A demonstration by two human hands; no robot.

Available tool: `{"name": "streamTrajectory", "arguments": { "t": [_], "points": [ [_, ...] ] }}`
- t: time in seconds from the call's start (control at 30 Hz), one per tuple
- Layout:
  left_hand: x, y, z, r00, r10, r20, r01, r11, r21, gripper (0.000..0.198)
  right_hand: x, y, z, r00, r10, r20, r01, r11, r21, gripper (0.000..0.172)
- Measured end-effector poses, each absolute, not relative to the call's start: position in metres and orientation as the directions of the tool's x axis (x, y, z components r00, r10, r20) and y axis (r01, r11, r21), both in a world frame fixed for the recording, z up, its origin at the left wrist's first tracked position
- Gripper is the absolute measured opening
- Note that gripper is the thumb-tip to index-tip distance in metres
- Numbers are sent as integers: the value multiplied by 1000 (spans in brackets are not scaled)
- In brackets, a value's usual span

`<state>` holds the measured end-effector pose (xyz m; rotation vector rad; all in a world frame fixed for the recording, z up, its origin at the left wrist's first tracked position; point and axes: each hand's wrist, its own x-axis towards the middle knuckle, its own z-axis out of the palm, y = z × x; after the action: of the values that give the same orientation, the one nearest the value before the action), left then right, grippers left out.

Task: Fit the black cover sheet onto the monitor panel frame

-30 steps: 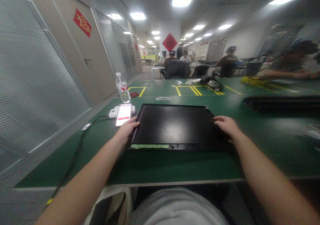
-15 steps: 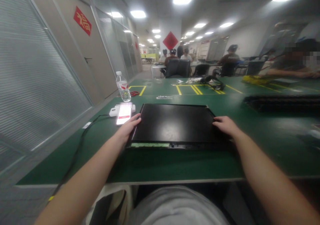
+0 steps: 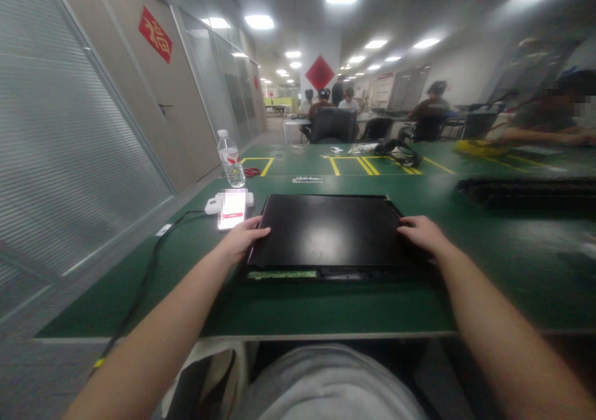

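A flat black screen panel (image 3: 326, 230) is in front of me over the green table (image 3: 326, 311), with a green circuit strip (image 3: 282, 275) along its near edge. My left hand (image 3: 244, 237) grips the panel's left side, its thumb on the top face. On the opposite side, my right hand (image 3: 421, 233) holds the right edge between thumb and fingers. The undersides of both hands' grips are hidden by the panel.
Left of the panel, a lit phone (image 3: 231, 212) leans on a white power strip (image 3: 212, 205) with a black cable. Behind them are a water bottle (image 3: 231, 162) and red scissors (image 3: 252, 172). Long black objects (image 3: 521, 196) lie right; a person (image 3: 544, 118) sits beyond.
My left thumb has moved further in over the panel's top face. My right hand keeps its hold, and the view has shifted slightly.
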<state>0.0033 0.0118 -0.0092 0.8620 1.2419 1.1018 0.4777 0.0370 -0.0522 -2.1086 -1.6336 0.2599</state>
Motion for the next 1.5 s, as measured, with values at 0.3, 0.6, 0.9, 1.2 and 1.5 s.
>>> {"name": "streamTrajectory", "arguments": {
  "t": [0.3,0.6,0.9,1.2,1.5],
  "points": [
    [2,11,-8,2,980,-200,-198,196,960,52,479,37,-54,270,953,138,877,-184,-444,36],
    [-3,13,-8,13,989,-145,-184,144,972,54,478,37,-52,275,952,135,859,-180,-480,33],
    [-1,11,-5,66,998,-4,-225,19,974,75,474,35,-47,367,925,101,780,-247,-576,67],
    [3,7,-5,75,991,109,-247,-87,965,87,467,27,-38,494,866,74,569,-257,-781,25],
    [-3,15,-9,-55,988,147,-247,-157,956,83,472,28,-32,478,871,111,179,28,-984,35]
  ]
}}
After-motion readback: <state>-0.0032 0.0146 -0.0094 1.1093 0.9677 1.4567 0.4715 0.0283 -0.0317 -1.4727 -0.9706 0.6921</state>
